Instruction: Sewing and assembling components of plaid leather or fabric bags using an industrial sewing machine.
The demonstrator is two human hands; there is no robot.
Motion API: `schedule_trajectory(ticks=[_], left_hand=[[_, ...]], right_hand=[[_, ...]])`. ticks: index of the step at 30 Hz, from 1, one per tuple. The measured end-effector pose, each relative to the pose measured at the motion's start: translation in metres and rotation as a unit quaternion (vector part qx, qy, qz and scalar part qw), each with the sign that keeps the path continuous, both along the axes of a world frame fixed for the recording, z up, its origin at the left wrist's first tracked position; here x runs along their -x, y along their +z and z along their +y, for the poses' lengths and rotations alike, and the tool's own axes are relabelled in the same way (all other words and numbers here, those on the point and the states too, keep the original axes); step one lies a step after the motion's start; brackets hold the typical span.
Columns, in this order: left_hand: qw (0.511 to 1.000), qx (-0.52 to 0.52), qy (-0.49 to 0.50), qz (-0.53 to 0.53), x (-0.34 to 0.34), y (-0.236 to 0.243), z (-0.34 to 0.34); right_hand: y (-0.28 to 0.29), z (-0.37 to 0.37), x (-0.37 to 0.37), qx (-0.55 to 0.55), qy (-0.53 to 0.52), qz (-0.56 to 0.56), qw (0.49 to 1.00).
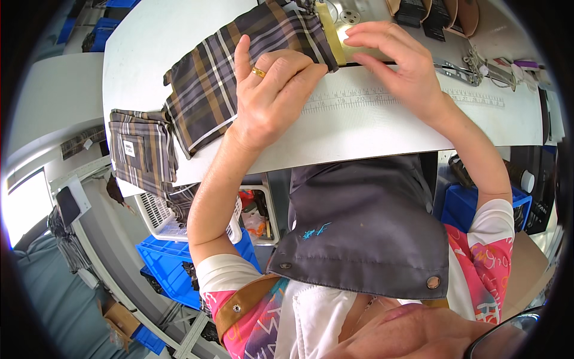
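A folded brown, black and white plaid fabric piece (206,78) lies on the white table, reaching up to a sewing machine's presser foot at the top edge. My left hand (272,96), with a gold ring, rests over it. Its thumb and index finger are drawn together at the fabric's right edge, while the little finger sticks up. Along that edge runs a yellow strip (332,36). Just right of the strip, my right hand (403,63) hovers with thumb and fingers apart and nothing between them.
More plaid pieces (137,149), one bearing a white label, hang over the table's left edge. A ruler scale (353,97) crosses the white table (359,134). Scissors (457,73) and small tools lie right. Below are a white basket (158,218) and blue crates (170,263).
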State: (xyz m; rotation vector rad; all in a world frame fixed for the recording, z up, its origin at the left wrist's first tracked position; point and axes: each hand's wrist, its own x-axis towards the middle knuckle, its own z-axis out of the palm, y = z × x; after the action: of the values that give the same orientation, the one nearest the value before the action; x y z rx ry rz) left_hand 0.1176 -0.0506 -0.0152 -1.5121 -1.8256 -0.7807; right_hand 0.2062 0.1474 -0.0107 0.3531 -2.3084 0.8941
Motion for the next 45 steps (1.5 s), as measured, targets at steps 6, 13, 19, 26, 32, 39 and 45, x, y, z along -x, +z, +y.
schedule_trajectory(ticks=[6, 13, 19, 26, 32, 39, 45], left_hand=[[1.0, -0.002, -0.003, -0.01, 0.0, 0.002, 0.001], [1.0, -0.012, 0.004, 0.013, 0.002, 0.003, 0.001], [1.0, 0.007, 0.019, -0.01, 0.001, 0.011, 0.005], [0.974, 0.115, -0.07, -0.183, -0.004, -0.007, -0.003], [0.969, 0.109, -0.082, -0.205, -0.006, -0.009, -0.006], [0.968, 0.139, -0.061, -0.198, -0.007, -0.006, -0.006], [0.973, 0.128, -0.084, -0.173, 0.003, -0.012, -0.005]], right_hand=[[0.003, -0.012, 0.009, -0.096, 0.002, 0.057, 0.994], [0.003, -0.017, 0.012, -0.143, 0.011, 0.099, 0.985], [0.003, -0.017, 0.01, -0.153, 0.006, 0.101, 0.983], [-0.015, -0.013, -0.006, -0.207, 0.08, -0.007, 0.975], [-0.018, 0.002, -0.009, -0.158, 0.091, -0.039, 0.982], [-0.004, 0.016, 0.031, -0.219, 0.071, -0.058, 0.971], [-0.01, 0.021, 0.038, -0.219, 0.068, -0.068, 0.971]])
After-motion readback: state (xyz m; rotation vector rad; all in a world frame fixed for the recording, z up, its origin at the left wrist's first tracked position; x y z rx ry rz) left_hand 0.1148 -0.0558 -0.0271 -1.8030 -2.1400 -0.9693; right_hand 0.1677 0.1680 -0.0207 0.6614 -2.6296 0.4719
